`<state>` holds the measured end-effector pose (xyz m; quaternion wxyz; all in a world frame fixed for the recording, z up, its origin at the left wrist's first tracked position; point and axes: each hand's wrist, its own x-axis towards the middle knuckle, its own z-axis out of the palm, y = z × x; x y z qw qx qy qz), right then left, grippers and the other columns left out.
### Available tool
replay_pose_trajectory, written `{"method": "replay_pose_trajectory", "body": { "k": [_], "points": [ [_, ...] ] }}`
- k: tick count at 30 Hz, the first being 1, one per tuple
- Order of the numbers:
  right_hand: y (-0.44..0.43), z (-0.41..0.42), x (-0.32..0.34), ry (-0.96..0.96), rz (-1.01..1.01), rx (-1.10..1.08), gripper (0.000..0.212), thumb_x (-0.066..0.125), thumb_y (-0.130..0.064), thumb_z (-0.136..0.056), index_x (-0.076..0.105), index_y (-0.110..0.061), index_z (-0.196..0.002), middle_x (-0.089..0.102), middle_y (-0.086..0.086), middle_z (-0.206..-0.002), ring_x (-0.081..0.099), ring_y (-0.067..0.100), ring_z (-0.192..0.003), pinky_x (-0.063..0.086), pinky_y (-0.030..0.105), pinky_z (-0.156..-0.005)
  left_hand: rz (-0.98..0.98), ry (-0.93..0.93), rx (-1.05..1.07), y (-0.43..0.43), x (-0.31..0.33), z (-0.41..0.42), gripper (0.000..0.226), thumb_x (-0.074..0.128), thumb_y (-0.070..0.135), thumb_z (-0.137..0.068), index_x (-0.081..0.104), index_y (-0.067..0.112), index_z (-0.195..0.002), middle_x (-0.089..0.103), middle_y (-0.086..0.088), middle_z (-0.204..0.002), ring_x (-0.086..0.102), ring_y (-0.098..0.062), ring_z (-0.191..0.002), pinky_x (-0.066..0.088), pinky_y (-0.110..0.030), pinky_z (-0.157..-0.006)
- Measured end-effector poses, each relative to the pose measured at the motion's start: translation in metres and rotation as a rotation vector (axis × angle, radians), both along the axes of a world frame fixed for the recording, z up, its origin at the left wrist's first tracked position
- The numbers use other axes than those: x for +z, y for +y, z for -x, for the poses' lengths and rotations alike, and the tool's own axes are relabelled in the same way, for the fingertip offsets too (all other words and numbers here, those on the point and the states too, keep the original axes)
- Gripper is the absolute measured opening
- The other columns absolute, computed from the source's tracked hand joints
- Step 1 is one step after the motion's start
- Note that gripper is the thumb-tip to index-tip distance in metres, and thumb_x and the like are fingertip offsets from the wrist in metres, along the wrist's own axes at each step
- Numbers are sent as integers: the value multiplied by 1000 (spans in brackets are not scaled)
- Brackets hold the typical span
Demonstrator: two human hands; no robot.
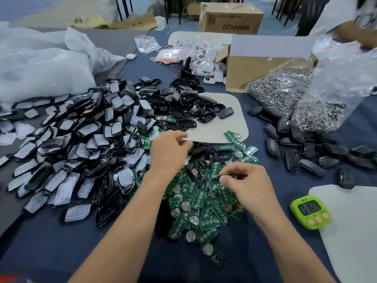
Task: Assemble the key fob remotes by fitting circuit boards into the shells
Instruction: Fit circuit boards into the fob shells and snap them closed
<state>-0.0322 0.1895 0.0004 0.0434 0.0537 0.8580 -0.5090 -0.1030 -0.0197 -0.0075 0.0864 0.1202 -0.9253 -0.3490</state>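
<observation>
Open black shell [195,173] atop the circuit boards [201,203] on the worktop [61,252], long axis pointing roughly away, just left of the right hand [247,185], whose fingers [225,179] pinch a thin sliver [222,174]; left hand [169,153] curled, contents unclear.

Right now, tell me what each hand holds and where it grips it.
The right hand pinches a thin wire by one end. Whether the left hand holds anything cannot be told.

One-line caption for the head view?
Left hand curled, right hand pinching a thin wire, over green circuit boards between black shells.
</observation>
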Motion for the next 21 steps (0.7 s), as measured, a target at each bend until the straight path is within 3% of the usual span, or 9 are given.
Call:
{"method": "replay_pose_trajectory", "body": {
  "k": [2, 4, 9, 13, 16, 18, 20, 21],
  "points": [
    [-1, 3, -7, -12, 151, -74, 17, 83, -22, -77, 80, -37, -84, 54, -11, -53, 43, 11, -53, 42, 34, -59, 129, 40, 89, -20, 0, 1, 31, 75, 18, -94, 76, 32, -121, 73, 1, -119, 65, -19, -101, 54, -37, -95],
    [-3, 5, -10, -15, 218, -133, 15, 85, -22, -77, 82, -36, -82, 44, -12, -49, 36, 12, -51, 37, 35, -58, 321, -75, 31, -36, 1, 3, 41, 67, 8, -95, 72, 33, -128, 67, -2, -131, 60, -26, -115, 51, -42, -99],
    [-18, 2, -5, -26, 434, -73, 3, 80, -25, -79, 78, -24, -81, 69, 0, -66, 56, 14, -62, 46, 32, -61, 462, -147, -75, -50, 3, 14, 36, 64, 23, -101, 68, 33, -135, 65, 1, -136, 59, -26, -122, 41, -42, -105],
    [-23, 6, -10, -52, 420, -54, 33, 76, -5, -86, 75, -36, -97, 59, -10, -63, 48, 15, -60, 44, 35, -63, 424, -94, -81, -47, -6, 10, 33, 57, 29, -106, 66, 22, -137, 64, -4, -131, 60, -29, -117, 44, -44, -98],
    [-28, 11, -10, -89, 438, -42, 33, 75, -5, -85, 75, -35, -99, 63, -3, -67, 51, 16, -60, 48, 36, -66, 387, 35, -43, -47, -13, 4, 31, 46, 25, -111, 71, 15, -127, 70, -6, -116, 64, -32, -101, 45, -43, -88],
    [-34, 18, -10, -98, 436, -36, 29, 76, -4, -85, 78, -33, -89, 68, 1, -72, 52, 17, -61, 49, 34, -66, 333, 110, 13, -47, -16, -1, 33, 43, 22, -112, 73, 12, -103, 72, -5, -91, 62, -31, -80, 44, -39, -73],
    [-39, 24, -9, -106, 434, -18, 29, 75, -4, -86, 79, -33, -86, 67, 2, -75, 50, 17, -64, 47, 32, -66, 297, 142, 78, -48, -15, -5, 40, 43, 24, -111, 59, 16, -75, 58, 1, -64, 51, -27, -61, 31, -35, -54],
    [-41, 26, -7, -107, 437, -1, 29, 74, -4, -87, 80, -32, -87, 64, 3, -75, 49, 17, -66, 45, 31, -67, 282, 154, 109, -49, -14, -6, 42, 44, 25, -111, 53, 17, -71, 52, 2, -58, 48, -27, -56, 27, -34, -49]
  ]
}}
